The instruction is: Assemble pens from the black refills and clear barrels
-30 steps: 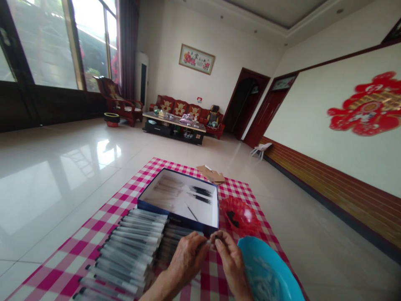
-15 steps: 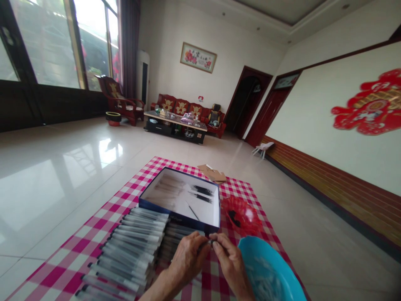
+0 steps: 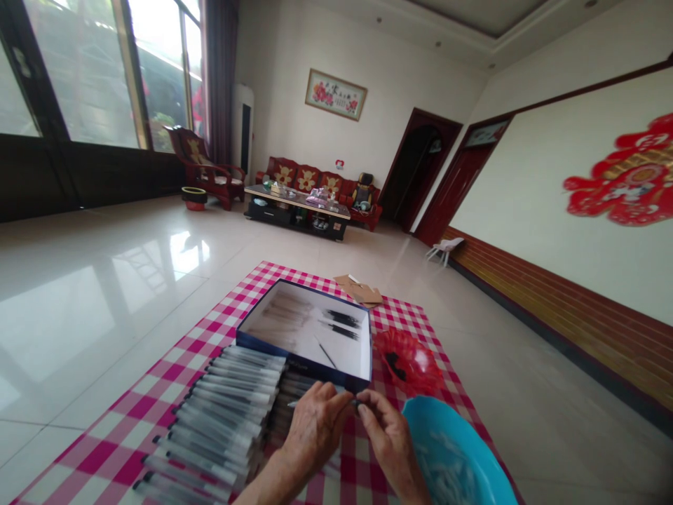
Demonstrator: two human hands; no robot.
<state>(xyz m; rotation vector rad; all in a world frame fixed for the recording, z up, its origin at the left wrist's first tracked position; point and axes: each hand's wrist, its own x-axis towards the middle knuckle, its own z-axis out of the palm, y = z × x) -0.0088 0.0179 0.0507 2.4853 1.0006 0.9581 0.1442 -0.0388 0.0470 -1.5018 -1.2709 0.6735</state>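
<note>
A slim, pale-tipped, pen-like stick (image 3: pixel 293 405) lies within a person's left hand (image 3: pixel 318 421), fingers clamped around it, while the right hand (image 3: pixel 388 435) pinches thumb to forefinger at a small dark end piece (image 3: pixel 356 405) in line with it. The stick's long axis appears to run sideways, from the tip showing past the left knuckles to the dark end; both hands meet there, neither clearly nearer. Whether end piece and stick are joined, an onlooker here cannot tell.

Just beyond the fingers stands the near wall of a shallow, dark-blue, white-lined box (image 3: pixel 347 358). A round, bright-blue plastic basin (image 3: pixel 446 410) crowds the right hand's outer side, leaving little sideways room; a scalloped, translucent red bowl (image 3: pixel 420 358) sits farther off. Left of the left hand, a long row of translucent, dark-ended pen barrels (image 3: pixel 221 414) fills the surface, draped in pink-and-white checked cloth (image 3: pixel 173 368). More of that cloth shows between the forearms, toward the person, where the room to move looks widest.
</note>
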